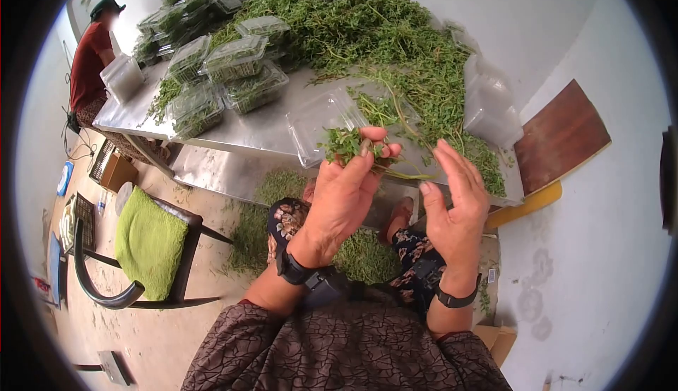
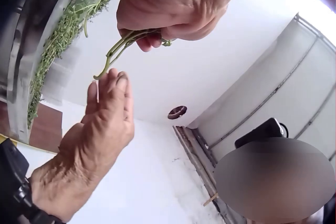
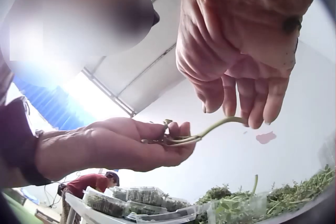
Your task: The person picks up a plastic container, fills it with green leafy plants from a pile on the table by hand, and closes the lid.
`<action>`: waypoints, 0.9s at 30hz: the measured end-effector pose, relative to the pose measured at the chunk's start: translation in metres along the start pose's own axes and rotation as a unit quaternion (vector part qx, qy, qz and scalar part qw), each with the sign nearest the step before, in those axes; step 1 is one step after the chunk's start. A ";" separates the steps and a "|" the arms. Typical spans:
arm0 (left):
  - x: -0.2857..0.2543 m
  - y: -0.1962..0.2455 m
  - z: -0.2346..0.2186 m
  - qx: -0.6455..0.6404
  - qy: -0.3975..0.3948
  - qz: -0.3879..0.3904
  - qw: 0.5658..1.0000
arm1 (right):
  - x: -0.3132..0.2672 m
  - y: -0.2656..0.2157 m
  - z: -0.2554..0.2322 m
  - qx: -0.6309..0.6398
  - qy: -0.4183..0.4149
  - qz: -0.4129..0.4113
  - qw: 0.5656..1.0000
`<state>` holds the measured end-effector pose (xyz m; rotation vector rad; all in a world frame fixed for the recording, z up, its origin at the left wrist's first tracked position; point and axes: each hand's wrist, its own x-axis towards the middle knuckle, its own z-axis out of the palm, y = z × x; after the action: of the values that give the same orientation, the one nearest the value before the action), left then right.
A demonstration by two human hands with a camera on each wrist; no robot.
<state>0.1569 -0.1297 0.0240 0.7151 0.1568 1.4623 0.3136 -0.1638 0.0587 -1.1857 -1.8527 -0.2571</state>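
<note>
While left hand (image 1: pixel 341 199) pinches sprigs (image 1: pixel 342 145), right hand (image 1: pixel 458 211) extends fingers.

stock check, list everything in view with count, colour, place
sprigs: one heap, green, back of table
filled clamshells: many, clear, table left
open clamshell: one, clear, table front
stacked containers: two stacks, clear, table ends
table: one, silver, centre
board: one, reddish brown, right wall
bar: one, yellow, below board
chair: one, black, left floor
towel: one, lime green, on chair
crates: two, dark, left floor
cardboard boxes: two, brown, left and lower right
floor greens: piles, green, under table
other person: one, red top, far left
wristbands: two, black, both wrists
left hand: one, pinching sprigs, centre
right hand: one, open, beside it
</note>
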 end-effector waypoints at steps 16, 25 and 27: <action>-0.015 -0.008 0.008 0.020 0.016 0.048 0.999 | -0.019 -0.020 0.035 0.067 -0.070 -0.006 0.995; -0.016 -0.010 0.005 -0.021 0.019 0.045 0.999 | -0.024 -0.023 0.036 0.096 -0.077 -0.024 0.992; -0.016 -0.009 0.004 -0.031 0.008 0.035 0.999 | -0.026 -0.022 0.038 0.090 -0.077 -0.033 0.992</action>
<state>0.1641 -0.1458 0.0170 0.6633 0.0990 1.5335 0.2778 -0.1693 0.0232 -1.0471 -2.0061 -0.0341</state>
